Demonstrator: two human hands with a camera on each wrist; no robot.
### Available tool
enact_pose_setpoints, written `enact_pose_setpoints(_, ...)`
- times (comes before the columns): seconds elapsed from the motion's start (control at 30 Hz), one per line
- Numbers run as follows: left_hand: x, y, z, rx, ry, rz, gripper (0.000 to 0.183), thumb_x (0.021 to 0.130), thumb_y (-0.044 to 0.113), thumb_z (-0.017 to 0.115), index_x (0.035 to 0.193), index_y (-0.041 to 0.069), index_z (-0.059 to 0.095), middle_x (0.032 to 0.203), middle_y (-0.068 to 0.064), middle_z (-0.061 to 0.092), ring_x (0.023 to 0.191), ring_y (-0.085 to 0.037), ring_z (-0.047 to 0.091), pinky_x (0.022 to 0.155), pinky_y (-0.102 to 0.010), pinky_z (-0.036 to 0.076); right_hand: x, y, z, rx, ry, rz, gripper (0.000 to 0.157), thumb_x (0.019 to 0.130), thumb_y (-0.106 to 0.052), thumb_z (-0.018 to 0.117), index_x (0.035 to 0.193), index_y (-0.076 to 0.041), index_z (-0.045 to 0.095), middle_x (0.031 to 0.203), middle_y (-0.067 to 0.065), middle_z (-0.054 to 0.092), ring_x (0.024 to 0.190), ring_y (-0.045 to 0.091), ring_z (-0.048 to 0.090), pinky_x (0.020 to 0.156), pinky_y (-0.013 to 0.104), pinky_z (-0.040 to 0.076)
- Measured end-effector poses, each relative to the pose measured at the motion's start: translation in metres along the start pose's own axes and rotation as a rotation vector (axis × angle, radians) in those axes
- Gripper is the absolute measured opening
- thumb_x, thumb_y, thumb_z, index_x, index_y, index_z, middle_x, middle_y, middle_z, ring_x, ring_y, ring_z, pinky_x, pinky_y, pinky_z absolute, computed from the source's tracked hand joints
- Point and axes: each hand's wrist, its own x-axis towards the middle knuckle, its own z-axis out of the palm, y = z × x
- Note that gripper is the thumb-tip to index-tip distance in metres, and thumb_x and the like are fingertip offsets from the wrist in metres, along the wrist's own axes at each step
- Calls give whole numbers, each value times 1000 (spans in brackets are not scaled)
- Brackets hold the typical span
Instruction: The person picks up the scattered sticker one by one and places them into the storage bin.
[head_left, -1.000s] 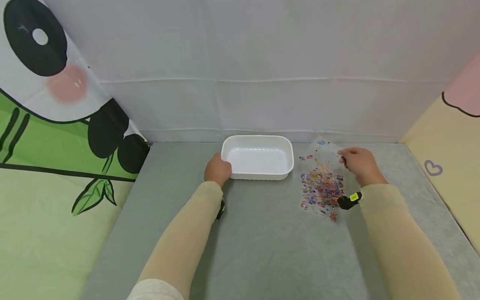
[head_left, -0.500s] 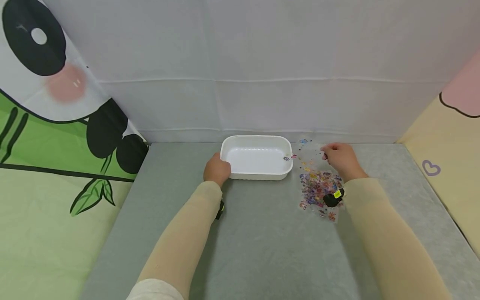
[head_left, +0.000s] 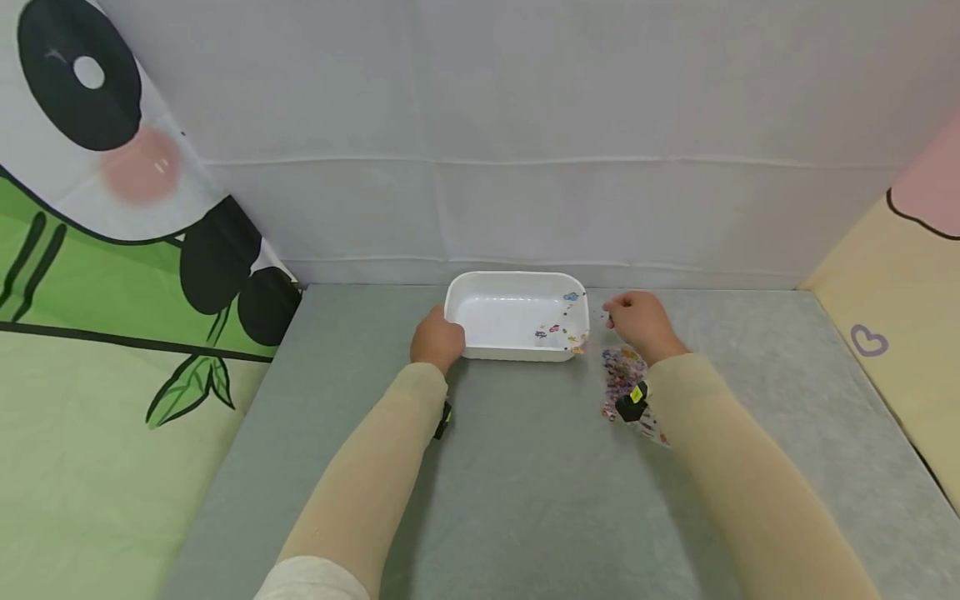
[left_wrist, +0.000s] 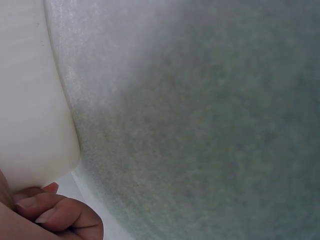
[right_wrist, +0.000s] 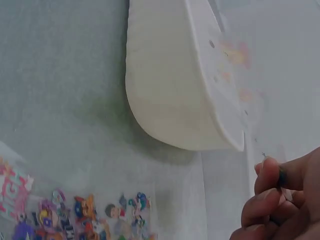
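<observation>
At the back of the table stands a white rectangular tray (head_left: 517,353). My left hand (head_left: 437,340) grips its left rim; curled fingers (left_wrist: 70,215) show under the tray's corner in the left wrist view. To the right of the tray, my right hand (head_left: 641,323) pinches the edge of a clear plastic sheet with small coloured stickers (head_left: 554,328). The sheet reaches over the tray's right end, its clear part hard to see. Under my right wrist lies a clear packet of many colourful stickers (head_left: 622,379), partly hidden by the wrist and its strap.
The grey table (head_left: 525,483) meets a pale cloth wall (head_left: 525,208) right behind the tray. A green cartoon-print panel (head_left: 97,333) borders the left side, a yellow one (head_left: 900,375) the right.
My right hand has moved left toward the tray, carrying the clear sticker sheet from above the packet to over the tray's right end. My left hand keeps its grip on the rim.
</observation>
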Motion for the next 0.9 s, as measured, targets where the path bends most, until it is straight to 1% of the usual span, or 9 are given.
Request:
enact_pose_setpoints(0.1, 0, 0, 1, -6, 5, 0, 51, 100, 14, 46, 150, 5, 48, 142, -16, 59, 120, -32, 58, 103, -50, 46, 2, -4, 6, -8, 4, -15, 33, 109, -23, 49, 121, 3, 65, 103, 16, 67, 77, 22, 48, 69, 36, 41)
enact_pose_setpoints(0.2, -1, 1, 1, -17, 5, -2, 51, 100, 13, 46, 150, 5, 48, 142, -16, 59, 120, -32, 58, 103, -51, 45, 4, -6, 11, -22, -6, -24, 33, 108, -22, 49, 121, 3, 66, 103, 17, 68, 78, 22, 50, 69, 36, 42)
enact_pose_setpoints(0.4, -1, 2, 1, -20, -2, 0, 52, 100, 13, 46, 152, 7, 47, 144, -15, 58, 122, -33, 57, 105, -51, 44, 8, -10, 21, -23, -13, 7, 34, 108, -22, 48, 120, 3, 67, 109, 19, 69, 89, 25, 56, 73, 36, 45)
enact_pose_setpoints(0.57, 1, 1, 0, -14, 1, 4, 52, 99, 13, 46, 151, 5, 47, 142, -17, 58, 120, -33, 57, 104, -51, 44, 6, -17, 31, -23, 3, 25, 31, 106, -20, 49, 116, 3, 67, 103, 15, 72, 87, 24, 55, 72, 34, 43)
enact_pose_setpoints(0.67, 2, -1, 1, -17, -2, 9, 52, 99, 13, 45, 150, 5, 48, 141, -17, 59, 119, -33, 58, 103, -51, 45, 4, -22, 34, -29, 2, 47, 31, 105, -21, 49, 115, 2, 67, 105, 15, 73, 85, 24, 52, 72, 34, 41)
enact_pose_setpoints(0.77, 2, -1, 2, -15, -4, 16, 51, 99, 13, 45, 150, 5, 48, 140, -16, 60, 118, -33, 58, 102, -51, 46, 1, -27, 36, -41, -11, 74, 31, 104, -23, 50, 115, 0, 67, 109, 15, 72, 89, 25, 53, 75, 36, 42)
enact_pose_setpoints(0.9, 1, -1, 2, -10, -3, 22, 50, 100, 13, 45, 149, 4, 48, 140, -16, 60, 122, -33, 58, 104, -51, 45, -1, -32, 38, -80, -32, 96, 32, 102, -26, 53, 116, -1, 66, 108, 14, 69, 96, 27, 56, 78, 39, 45)
